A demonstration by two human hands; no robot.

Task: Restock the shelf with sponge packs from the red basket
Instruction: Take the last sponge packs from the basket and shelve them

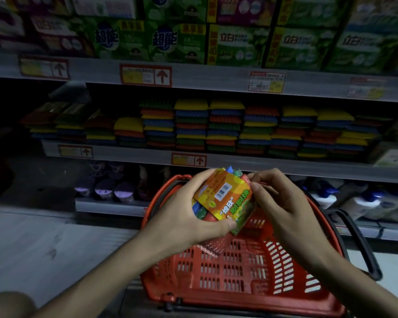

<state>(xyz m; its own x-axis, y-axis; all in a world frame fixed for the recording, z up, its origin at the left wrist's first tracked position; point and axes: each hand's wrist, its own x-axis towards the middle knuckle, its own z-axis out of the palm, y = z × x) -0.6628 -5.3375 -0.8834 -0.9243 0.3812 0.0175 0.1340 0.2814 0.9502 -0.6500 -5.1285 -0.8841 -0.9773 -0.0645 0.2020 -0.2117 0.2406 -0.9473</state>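
Dimly lit: mid shelf (239, 162) stacked w/ sponge packs (225, 125), pale floor (32, 249)

Dim light; pale grey floor (32, 244); detergent boxes (177, 40) above; bottles (363, 203) low right.

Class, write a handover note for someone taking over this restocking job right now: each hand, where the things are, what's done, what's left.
Left hand grips the sponge pack from its left; right hand pinches its right edge.
The pack is held over the red basket, not on the shelf.
Done: this pack is out of the basket; stacked packs line the middle shelf.
Left: set this pack on a stack. The visible basket floor looks bare; under the hands is hidden.
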